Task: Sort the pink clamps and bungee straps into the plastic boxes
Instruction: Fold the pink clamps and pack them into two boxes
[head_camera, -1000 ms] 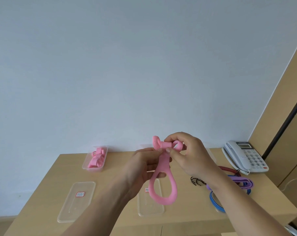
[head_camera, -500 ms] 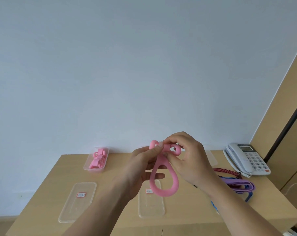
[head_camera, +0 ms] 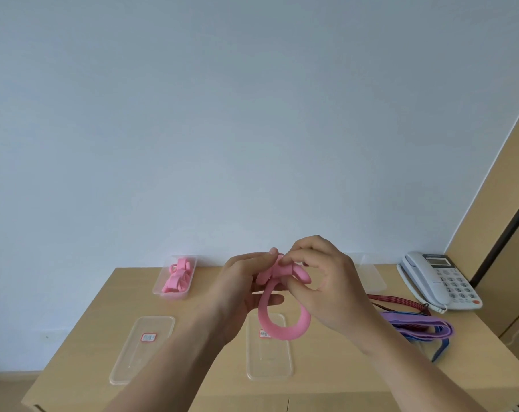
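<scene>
Left hand (head_camera: 240, 292) and right hand (head_camera: 332, 288), both in pinch grip on the pink clamp (head_camera: 282, 333), above lids (head_camera: 268, 362) with unreadable labels (head_camera: 149, 337).

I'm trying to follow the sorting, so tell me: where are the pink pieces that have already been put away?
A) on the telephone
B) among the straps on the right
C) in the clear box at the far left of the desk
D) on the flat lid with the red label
C: the pink clamps lie inside the clear box at the far left of the desk; the left hand and right hand hold one more, the looped clamp.
</scene>
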`<state>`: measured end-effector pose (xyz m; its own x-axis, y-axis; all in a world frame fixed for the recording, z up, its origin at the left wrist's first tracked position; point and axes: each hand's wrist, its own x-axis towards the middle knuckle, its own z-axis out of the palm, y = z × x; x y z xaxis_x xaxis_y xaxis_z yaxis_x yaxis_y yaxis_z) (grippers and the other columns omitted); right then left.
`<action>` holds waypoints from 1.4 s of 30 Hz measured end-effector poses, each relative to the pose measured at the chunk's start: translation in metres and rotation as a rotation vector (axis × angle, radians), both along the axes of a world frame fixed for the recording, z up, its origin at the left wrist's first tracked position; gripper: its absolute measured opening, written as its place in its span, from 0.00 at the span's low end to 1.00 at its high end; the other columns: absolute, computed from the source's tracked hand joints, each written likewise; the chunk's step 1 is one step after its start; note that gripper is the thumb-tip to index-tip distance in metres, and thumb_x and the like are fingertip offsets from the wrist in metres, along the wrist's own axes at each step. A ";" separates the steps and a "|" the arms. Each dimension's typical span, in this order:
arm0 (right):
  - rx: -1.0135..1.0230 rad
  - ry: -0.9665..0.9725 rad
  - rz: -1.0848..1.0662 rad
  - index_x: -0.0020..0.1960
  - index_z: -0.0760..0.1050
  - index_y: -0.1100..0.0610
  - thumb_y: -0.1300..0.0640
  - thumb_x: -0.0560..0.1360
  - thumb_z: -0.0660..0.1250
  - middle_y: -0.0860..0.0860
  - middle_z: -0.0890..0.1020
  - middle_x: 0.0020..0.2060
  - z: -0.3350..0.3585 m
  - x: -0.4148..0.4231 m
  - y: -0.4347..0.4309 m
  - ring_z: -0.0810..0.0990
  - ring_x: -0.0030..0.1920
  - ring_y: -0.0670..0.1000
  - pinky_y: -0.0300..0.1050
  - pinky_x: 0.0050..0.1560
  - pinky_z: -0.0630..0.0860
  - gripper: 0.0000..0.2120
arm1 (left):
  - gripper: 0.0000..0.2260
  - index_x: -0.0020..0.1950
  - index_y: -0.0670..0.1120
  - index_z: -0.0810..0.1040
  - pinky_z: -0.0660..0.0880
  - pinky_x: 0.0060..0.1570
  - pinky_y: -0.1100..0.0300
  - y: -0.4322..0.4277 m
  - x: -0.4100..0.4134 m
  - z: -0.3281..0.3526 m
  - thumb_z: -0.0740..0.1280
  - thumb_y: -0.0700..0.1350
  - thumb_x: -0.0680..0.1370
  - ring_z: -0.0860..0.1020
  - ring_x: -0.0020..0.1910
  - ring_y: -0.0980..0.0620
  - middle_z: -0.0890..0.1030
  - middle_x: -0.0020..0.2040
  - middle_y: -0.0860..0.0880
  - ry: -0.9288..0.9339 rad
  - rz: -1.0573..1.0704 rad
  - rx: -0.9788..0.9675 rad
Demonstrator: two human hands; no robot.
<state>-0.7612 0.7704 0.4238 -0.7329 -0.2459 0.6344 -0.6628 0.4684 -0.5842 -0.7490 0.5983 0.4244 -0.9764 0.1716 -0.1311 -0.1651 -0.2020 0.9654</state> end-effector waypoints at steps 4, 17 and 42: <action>-0.045 -0.044 0.057 0.47 0.86 0.53 0.63 0.73 0.72 0.46 0.81 0.45 0.003 0.000 0.002 0.80 0.50 0.49 0.44 0.51 0.76 0.08 | 0.11 0.58 0.41 0.86 0.80 0.43 0.56 -0.003 -0.002 -0.003 0.66 0.44 0.82 0.85 0.57 0.37 0.86 0.55 0.38 -0.006 0.002 -0.001; 0.056 -0.433 0.084 0.54 0.81 0.48 0.62 0.77 0.68 0.38 0.83 0.45 0.003 -0.018 0.002 0.81 0.42 0.38 0.33 0.44 0.75 0.11 | 0.26 0.66 0.43 0.78 0.78 0.52 0.52 -0.006 -0.013 -0.015 0.76 0.49 0.70 0.86 0.55 0.39 0.88 0.54 0.41 -0.048 0.048 -0.072; 0.187 -0.164 -0.117 0.54 0.82 0.50 0.66 0.67 0.69 0.36 0.81 0.46 -0.031 -0.035 -0.066 0.78 0.50 0.41 0.35 0.50 0.74 0.19 | 0.13 0.57 0.41 0.86 0.83 0.55 0.44 -0.059 -0.037 -0.042 0.68 0.47 0.81 0.85 0.53 0.37 0.85 0.60 0.37 -0.299 -0.079 0.194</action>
<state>-0.7961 0.7041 0.3932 -0.8525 -0.2547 0.4565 -0.5012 0.6461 -0.5756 -0.7857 0.5396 0.3821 -0.8827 0.2946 -0.3662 -0.4565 -0.3519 0.8172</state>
